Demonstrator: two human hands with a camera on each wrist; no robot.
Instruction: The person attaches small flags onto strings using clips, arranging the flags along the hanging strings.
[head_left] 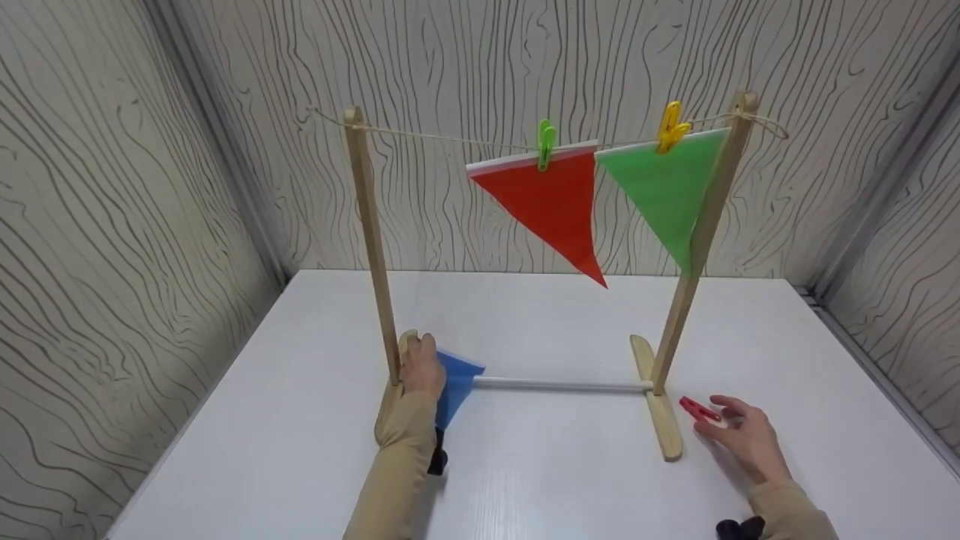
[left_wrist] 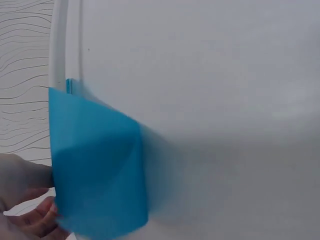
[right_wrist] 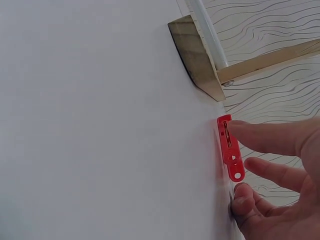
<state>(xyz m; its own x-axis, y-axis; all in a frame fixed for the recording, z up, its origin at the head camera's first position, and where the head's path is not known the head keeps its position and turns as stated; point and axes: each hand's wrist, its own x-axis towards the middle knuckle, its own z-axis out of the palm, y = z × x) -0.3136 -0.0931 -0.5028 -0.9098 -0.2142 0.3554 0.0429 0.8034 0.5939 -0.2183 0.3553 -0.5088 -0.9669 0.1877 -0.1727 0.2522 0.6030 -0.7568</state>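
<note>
My left hand [head_left: 423, 367] is beside the foot of the left post, pinching a blue triangular pennant [head_left: 456, 386]. In the left wrist view the blue sheet bends outward, its near edge by the thumb and fingers, which it partly hides. Over on the right, a red clothespin [head_left: 699, 409] lies on the table just outside the right foot of the stand. My right hand [head_left: 750, 442] reaches it with thumb and fingers spread apart. Seen from the right wrist, one fingertip [right_wrist: 237, 129] is right at the clothespin's side, the other fingers loosely bent near its end.
A wooden stand has a left post [head_left: 373, 255], a right post [head_left: 701, 240] and a white crossbar [head_left: 562, 385]. Along the string [head_left: 427, 136] hang a red pennant [head_left: 559, 202] under a green clothespin [head_left: 545, 142] and a green pennant [head_left: 667, 180] under a yellow clothespin [head_left: 670, 129].
</note>
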